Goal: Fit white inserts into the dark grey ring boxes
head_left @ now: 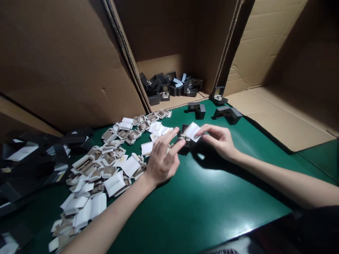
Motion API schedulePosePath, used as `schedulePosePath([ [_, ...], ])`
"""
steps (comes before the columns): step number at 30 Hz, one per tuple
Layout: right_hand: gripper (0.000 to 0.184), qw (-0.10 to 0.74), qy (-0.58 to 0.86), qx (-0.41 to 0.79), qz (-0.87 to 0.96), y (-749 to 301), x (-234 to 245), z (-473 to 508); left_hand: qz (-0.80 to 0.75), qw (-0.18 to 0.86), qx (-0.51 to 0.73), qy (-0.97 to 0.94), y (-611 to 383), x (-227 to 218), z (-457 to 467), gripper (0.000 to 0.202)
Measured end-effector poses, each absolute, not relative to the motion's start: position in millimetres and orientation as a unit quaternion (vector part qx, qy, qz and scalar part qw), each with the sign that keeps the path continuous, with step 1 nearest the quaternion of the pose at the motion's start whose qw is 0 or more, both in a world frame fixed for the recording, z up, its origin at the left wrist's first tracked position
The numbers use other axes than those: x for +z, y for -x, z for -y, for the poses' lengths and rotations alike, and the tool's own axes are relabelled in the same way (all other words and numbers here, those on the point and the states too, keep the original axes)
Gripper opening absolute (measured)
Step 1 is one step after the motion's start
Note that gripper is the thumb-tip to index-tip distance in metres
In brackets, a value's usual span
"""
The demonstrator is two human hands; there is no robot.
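My right hand (218,141) pinches a white card-like insert (194,131) between thumb and fingers, over a small open black box (184,148). A pale lining shows inside that box. My left hand (163,157) is beside the box on its left, fingers stretched out and apart, with fingertips at the box's edge. Whether they press on it I cannot tell. Left of my left hand lies a spread of white and brown folded card inserts (113,183), some with print on them.
Several black boxes (160,84) fill the bottom of a cardboard carton (169,104). Three more stand near the carton on the green table (222,197), including an open box (219,97). At the left is a dark pile of boxes (31,165). A cardboard flap (286,116) lies at right.
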State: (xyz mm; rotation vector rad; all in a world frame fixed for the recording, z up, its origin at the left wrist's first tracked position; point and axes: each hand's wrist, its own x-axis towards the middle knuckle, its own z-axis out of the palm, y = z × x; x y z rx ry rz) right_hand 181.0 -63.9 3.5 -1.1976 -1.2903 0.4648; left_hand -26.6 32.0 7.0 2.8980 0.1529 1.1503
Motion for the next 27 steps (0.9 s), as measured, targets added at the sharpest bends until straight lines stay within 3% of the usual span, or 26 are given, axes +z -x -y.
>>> schedulePosePath([
  [6,0.019,0.613,0.580,0.140,0.518,-201.7,-2.7,52.7,-0.258,-0.003,0.253,-0.932,29.6,17.3,-50.5,0.031],
  [9,0.024,0.609,0.601,0.148,0.496,-205.7,-6.7,48.3,-0.297,0.009,0.187,-0.936,33.2,19.8,-60.7,0.023],
  [19,0.017,0.637,0.583,0.202,0.462,-210.5,-15.6,40.7,-0.286,-0.030,0.112,-0.951,47.7,36.9,-83.3,0.022],
  [27,0.021,0.639,0.573,0.223,0.462,-210.5,-15.9,41.1,-0.276,-0.072,0.149,-0.947,49.5,39.9,-82.6,0.026],
])
